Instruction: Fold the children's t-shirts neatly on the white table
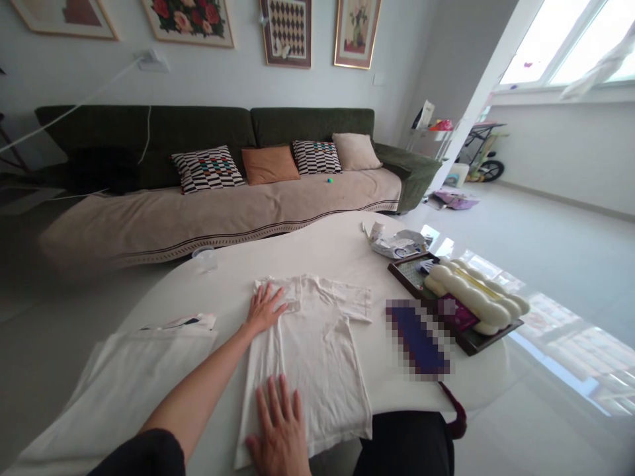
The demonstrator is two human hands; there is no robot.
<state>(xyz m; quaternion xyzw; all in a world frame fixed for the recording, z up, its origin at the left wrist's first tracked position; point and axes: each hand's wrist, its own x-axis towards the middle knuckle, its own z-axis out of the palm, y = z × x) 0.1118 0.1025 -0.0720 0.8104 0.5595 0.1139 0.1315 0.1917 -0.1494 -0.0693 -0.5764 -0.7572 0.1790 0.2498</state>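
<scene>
A white T-shirt [317, 350] lies flat on the white table [322, 248], its left side folded inward along its length. My left hand [264, 309] rests open and flat on the folded shoulder near the collar. My right hand [280, 426] presses flat, fingers spread, on the shirt's lower hem near the table's front edge. The right sleeve [354, 304] still sticks out to the right.
A stack of folded white cloth [124, 390] lies at the left. A dark tray [466, 334] with a cream cushion-like object [476, 294] sits at the right, a blurred dark item [417, 337] beside it, crumpled packaging [397, 243] behind. A clear cup [205, 258] stands at the far edge. A green sofa [223, 172] lies beyond.
</scene>
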